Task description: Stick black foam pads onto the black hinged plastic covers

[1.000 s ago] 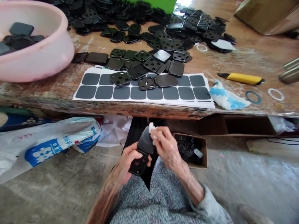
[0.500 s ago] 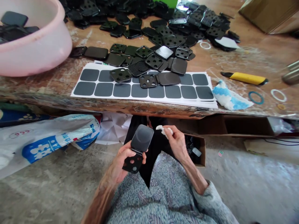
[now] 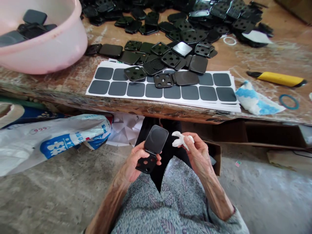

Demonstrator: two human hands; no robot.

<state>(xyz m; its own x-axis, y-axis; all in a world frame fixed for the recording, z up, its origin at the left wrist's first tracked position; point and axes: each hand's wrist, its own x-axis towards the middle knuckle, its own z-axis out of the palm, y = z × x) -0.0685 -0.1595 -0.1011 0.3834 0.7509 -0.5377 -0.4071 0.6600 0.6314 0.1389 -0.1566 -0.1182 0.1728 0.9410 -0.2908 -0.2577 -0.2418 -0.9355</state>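
Over my lap, my left hand [image 3: 134, 162] grips a hinged black plastic part [image 3: 152, 148]. Its lower half has round holes and its upper half carries a smooth grey pad. My right hand [image 3: 196, 151] is just right of it, fingers pinched on a small crumpled white scrap [image 3: 179, 139]. The two hands are apart by a short gap. On the table above lies a white sheet of grey square pads [image 3: 156, 89], with several black parts [image 3: 170, 58] lying on and behind it.
A pink basin [image 3: 56, 45] holding black parts stands at the table's left. A yellow utility knife [image 3: 278, 78], a blue-white cloth [image 3: 255, 99] and a blue ring [image 3: 289, 101] lie at right. A cardboard box [image 3: 215, 152] and a printed plastic bag [image 3: 56, 141] sit on the floor.
My right hand has come off the black part's grey pad and moved right with the white scrap. The left hand still holds the part. The view has shifted slightly.
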